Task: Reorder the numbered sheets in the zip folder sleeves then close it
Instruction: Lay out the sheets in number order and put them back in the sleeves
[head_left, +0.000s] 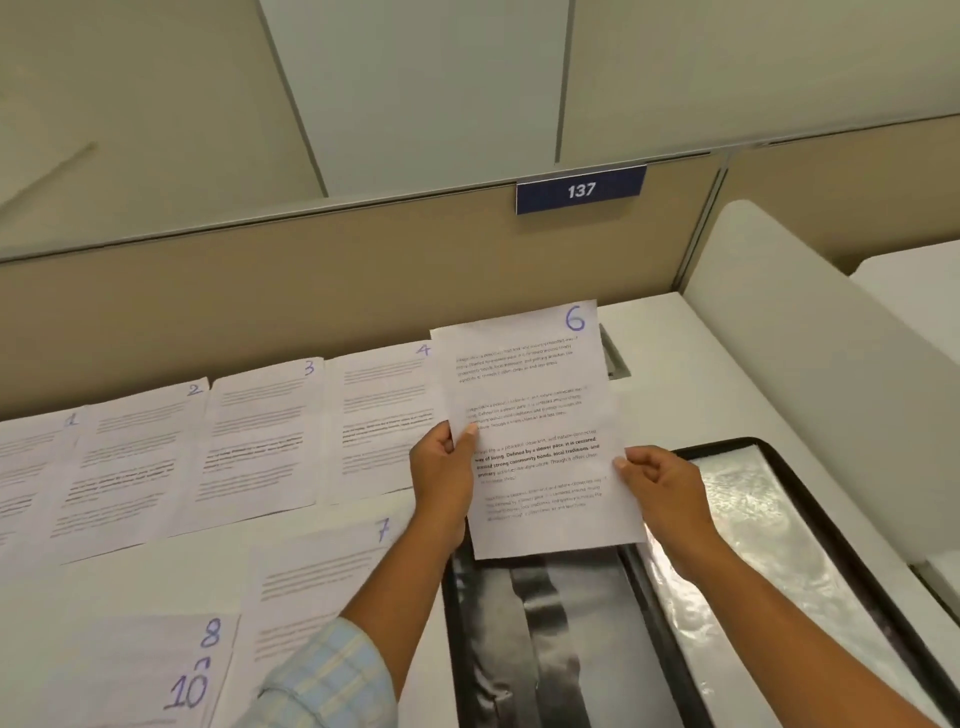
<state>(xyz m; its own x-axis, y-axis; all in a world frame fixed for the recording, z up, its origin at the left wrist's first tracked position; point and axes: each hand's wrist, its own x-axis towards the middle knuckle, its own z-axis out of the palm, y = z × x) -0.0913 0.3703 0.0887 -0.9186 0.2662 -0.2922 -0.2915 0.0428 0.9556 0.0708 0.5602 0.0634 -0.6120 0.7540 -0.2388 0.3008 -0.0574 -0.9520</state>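
White paper sheets, each hand-numbered in blue-purple ink at the top right corner, are spread over a pale tabletop (670, 374). Eight numbers can be read.

Four sheets lie side by side in the back row, edges touching or slightly overlapping. From left to right they are sheet 1 (31, 467), sheet 2 (135, 457), sheet 3 (260, 431) and sheet 4 (384, 415). Nearer the viewer lies sheet 7 (322, 571). At the lower left is sheet 8 (145, 644), with sheet 10 (130, 706) below it. A sliver of ink between those two numbers is too cut off to read.

Sheet 6 (535, 395) is held up off the tabletop, facing the viewer, over the far end of the zip folder (753, 545). Two hands hold it. The left hand (441, 467) pinches its left edge, thumb on the front. The right hand (660, 483) pinches its right edge a little lower. One light blue checked sleeve (332, 675) covers the left forearm.

Bold print on sheet 6 reads in part "way of living. Defined by a slower pace"; the other print is too faint to read.

The one zip folder lies open at the lower right, black-edged, with two halves showing. The right half holds a shiny clear sleeve and the left half looks dark.

On the beige partition (311, 291) behind, one dark blue plate (581, 189) reads "137" in white.
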